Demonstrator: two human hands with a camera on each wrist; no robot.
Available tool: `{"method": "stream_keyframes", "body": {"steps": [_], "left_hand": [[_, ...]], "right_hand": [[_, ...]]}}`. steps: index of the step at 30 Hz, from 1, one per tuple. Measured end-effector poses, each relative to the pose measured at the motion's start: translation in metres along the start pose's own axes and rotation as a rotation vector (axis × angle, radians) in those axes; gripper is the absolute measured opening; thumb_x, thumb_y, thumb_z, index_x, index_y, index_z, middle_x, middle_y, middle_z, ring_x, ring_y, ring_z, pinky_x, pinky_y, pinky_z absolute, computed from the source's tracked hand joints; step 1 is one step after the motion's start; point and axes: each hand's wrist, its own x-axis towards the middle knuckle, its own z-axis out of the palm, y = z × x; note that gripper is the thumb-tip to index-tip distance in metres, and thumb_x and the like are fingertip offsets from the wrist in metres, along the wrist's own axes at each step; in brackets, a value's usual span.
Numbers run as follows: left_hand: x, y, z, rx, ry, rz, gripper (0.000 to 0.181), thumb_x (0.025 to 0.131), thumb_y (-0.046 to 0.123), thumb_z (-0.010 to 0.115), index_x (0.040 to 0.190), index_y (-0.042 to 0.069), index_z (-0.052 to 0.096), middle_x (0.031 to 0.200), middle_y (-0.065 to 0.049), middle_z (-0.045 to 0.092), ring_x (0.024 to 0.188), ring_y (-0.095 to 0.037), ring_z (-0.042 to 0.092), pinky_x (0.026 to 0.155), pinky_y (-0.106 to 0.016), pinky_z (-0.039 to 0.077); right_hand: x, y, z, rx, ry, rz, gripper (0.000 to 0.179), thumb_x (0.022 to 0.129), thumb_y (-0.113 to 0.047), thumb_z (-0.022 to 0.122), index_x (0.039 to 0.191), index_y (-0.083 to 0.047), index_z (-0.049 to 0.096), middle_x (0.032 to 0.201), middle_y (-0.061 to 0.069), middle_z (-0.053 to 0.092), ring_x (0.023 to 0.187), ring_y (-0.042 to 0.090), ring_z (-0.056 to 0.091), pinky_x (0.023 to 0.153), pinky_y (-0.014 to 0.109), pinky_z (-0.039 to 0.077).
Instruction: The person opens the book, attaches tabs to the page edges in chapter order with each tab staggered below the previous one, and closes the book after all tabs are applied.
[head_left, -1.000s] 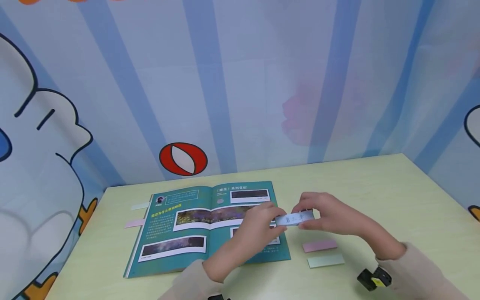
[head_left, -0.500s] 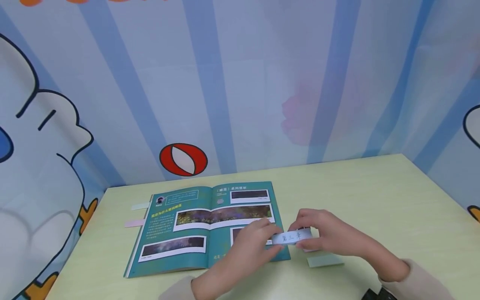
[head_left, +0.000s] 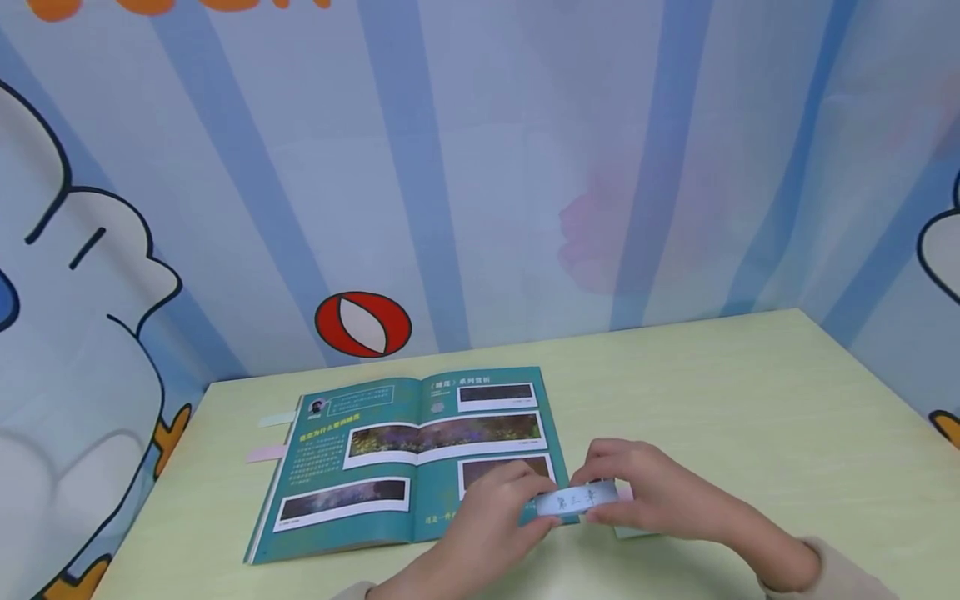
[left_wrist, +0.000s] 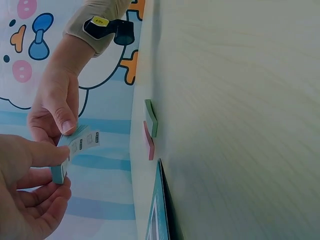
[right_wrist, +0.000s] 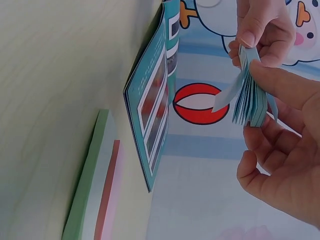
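Observation:
A narrow light blue sticky note pad [head_left: 576,498] with handwriting on its face is held up by both hands. My left hand [head_left: 491,521] pinches its left end between thumb and fingers, and my right hand [head_left: 652,490] pinches the right end. In the right wrist view, the blue pad's [right_wrist: 252,92] sheets fan apart and one strip sticks out from the stack. An open teal magazine [head_left: 442,492] lies below and left of the hands. The pink sticky note pad [left_wrist: 148,141] and green sticky note pad [left_wrist: 151,118] lie on the table, mostly hidden behind my right hand in the head view.
The magazine rests on a pale yellow table [head_left: 712,400]. From its left edge stick out a pale green tab [head_left: 276,418] and a pink tab [head_left: 266,453]. A printed, striped backdrop [head_left: 510,208] rises behind the table's far edge.
Both hands have come lower and nearer with the blue sticky note pad, so that my right hand now covers much of the pink and green pads. The magazine stays put.

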Motion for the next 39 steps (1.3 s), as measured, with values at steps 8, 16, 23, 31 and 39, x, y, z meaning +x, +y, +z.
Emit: {"method": "stream_keyframes", "body": {"steps": [8, 16, 23, 31, 39], "left_hand": [[-0.004, 0.000, -0.002, -0.038, 0.008, 0.002, 0.019, 0.077, 0.017, 0.076, 0.095, 0.011, 0.072, 0.084, 0.008, 0.058, 0.075, -0.005, 0.053, 0.065, -0.013, 0.042], [-0.003, -0.001, -0.003, -0.044, -0.011, -0.042, 0.021, 0.078, 0.018, 0.076, 0.098, 0.012, 0.073, 0.084, 0.009, 0.058, 0.074, -0.005, 0.052, 0.068, -0.016, 0.044], [-0.001, -0.002, -0.002, -0.017, 0.004, -0.050, 0.020, 0.077, 0.018, 0.077, 0.096, 0.012, 0.073, 0.082, 0.009, 0.058, 0.073, -0.004, 0.051, 0.066, -0.017, 0.044], [0.003, -0.006, -0.001, -0.007, 0.023, -0.057, 0.019, 0.077, 0.016, 0.077, 0.095, 0.010, 0.074, 0.083, 0.006, 0.062, 0.072, -0.006, 0.053, 0.064, -0.016, 0.044], [0.006, -0.010, 0.001, -0.007, 0.039, -0.055, 0.019, 0.075, 0.015, 0.078, 0.093, 0.009, 0.074, 0.082, 0.004, 0.062, 0.068, -0.003, 0.050, 0.059, -0.015, 0.042]], "right_hand": [[-0.001, -0.004, 0.003, 0.021, 0.011, -0.002, 0.023, 0.077, -0.011, 0.076, 0.099, -0.015, 0.070, 0.087, -0.014, 0.053, 0.076, 0.001, 0.049, 0.062, 0.023, 0.047], [-0.002, -0.010, -0.002, 0.067, -0.002, 0.108, 0.028, 0.077, -0.020, 0.077, 0.105, -0.016, 0.070, 0.091, -0.012, 0.056, 0.081, 0.006, 0.051, 0.067, 0.024, 0.048], [-0.004, -0.008, -0.007, 0.161, 0.085, 0.194, 0.021, 0.086, -0.019, 0.068, 0.105, -0.011, 0.070, 0.087, -0.006, 0.060, 0.076, 0.007, 0.053, 0.065, 0.025, 0.047], [-0.003, -0.003, -0.013, 0.361, 0.106, 0.442, 0.022, 0.088, -0.012, 0.063, 0.106, -0.001, 0.068, 0.090, 0.006, 0.062, 0.079, 0.018, 0.054, 0.066, 0.025, 0.050], [0.000, 0.000, -0.011, 0.519, 0.126, 0.548, 0.026, 0.086, -0.007, 0.065, 0.108, 0.006, 0.065, 0.088, 0.008, 0.062, 0.077, 0.020, 0.053, 0.065, 0.025, 0.051]]}}
